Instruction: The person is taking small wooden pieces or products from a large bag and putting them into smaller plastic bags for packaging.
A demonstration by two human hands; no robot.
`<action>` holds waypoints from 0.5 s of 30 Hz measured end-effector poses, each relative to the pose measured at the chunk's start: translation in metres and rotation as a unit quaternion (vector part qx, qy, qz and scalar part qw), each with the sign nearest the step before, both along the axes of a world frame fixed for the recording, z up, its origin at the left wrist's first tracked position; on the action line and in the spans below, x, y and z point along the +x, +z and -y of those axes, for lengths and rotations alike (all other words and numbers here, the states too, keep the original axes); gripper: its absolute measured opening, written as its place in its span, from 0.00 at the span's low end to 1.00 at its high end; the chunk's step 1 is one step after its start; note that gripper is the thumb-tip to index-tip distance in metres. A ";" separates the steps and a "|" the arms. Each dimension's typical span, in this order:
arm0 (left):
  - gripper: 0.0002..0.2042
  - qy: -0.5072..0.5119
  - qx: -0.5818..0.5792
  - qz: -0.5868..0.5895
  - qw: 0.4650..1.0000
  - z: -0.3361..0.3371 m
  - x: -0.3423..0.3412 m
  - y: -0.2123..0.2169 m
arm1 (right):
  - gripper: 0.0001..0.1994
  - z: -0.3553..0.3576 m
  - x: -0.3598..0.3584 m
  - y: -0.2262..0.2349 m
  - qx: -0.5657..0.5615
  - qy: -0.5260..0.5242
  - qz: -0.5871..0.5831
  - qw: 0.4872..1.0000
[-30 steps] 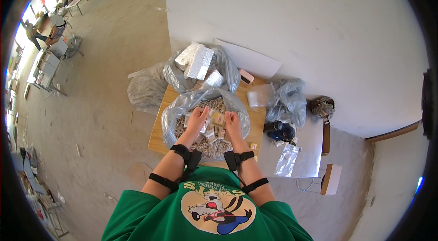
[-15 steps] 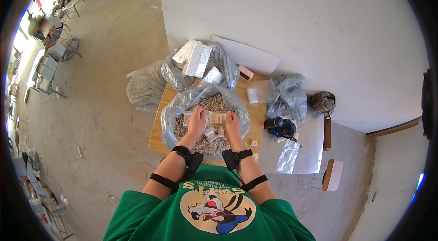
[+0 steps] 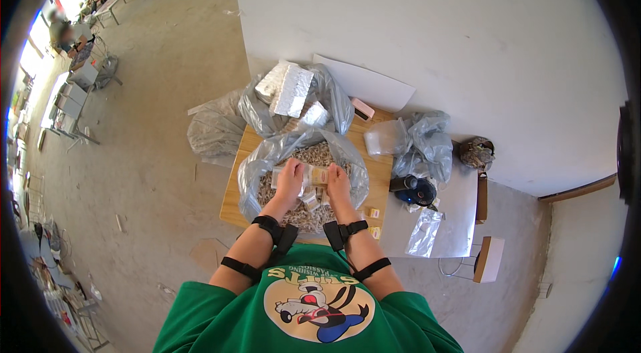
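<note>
Over a grey plastic bag [image 3: 250,183] filled with small brownish pieces [image 3: 312,152], I hold a clear plastic packet with a yellowish label [image 3: 318,174] between both hands. My left hand [image 3: 290,179] is closed on the packet's left side. At its right end, my right hand [image 3: 338,184] grips it with bent fingers. Below the packet, several small clear packs [image 3: 310,201] lie on the loose pieces between my wrists. The exact contents of the held packet are too small to make out.
The bag stands on a wooden table [image 3: 230,203]. Behind it, another grey bag holds silvery packages [image 3: 292,91]. Small yellow packs [image 3: 374,213] lie at the right. On the adjoining white table [image 3: 394,236] are a black device [image 3: 422,191] and clear film [image 3: 423,231]. A wall rises beyond.
My right hand has come slightly closer to my left, with the packet still between them. The whole view has shifted a little, and a person in the far left background has moved.
</note>
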State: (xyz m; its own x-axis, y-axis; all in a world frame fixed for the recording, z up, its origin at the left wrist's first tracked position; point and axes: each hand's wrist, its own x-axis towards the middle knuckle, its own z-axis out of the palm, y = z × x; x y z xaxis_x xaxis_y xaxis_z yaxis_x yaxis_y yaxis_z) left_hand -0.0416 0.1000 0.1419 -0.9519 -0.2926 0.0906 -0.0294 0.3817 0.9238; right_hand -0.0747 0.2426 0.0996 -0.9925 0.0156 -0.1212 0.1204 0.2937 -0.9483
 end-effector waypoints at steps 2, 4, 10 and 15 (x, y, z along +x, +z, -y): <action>0.05 0.030 -0.016 -0.048 0.998 0.004 -0.002 -0.002 | 0.18 -0.001 -0.002 -0.004 0.001 -0.042 -0.041 0.998; 0.05 0.027 -0.003 -0.029 0.999 0.005 -0.006 -0.004 | 0.18 0.000 -0.007 -0.010 -0.016 -0.072 -0.056 0.996; 0.06 0.016 0.012 0.017 1.000 0.005 -0.001 -0.002 | 0.17 0.003 -0.001 0.001 -0.041 -0.030 0.008 0.999; 0.07 0.053 -0.015 0.006 0.998 0.021 -0.010 0.002 | 0.17 -0.013 -0.011 -0.019 0.003 -0.067 -0.020 0.998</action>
State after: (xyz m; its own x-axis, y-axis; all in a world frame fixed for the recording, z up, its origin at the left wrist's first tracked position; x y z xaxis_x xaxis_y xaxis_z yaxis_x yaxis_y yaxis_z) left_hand -0.0512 0.0795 0.1439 -0.9168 -0.3891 0.0900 -0.0822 0.4042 0.9110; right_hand -0.0853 0.2552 0.0804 -0.9854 0.1493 -0.0814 0.1215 0.2837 -0.9512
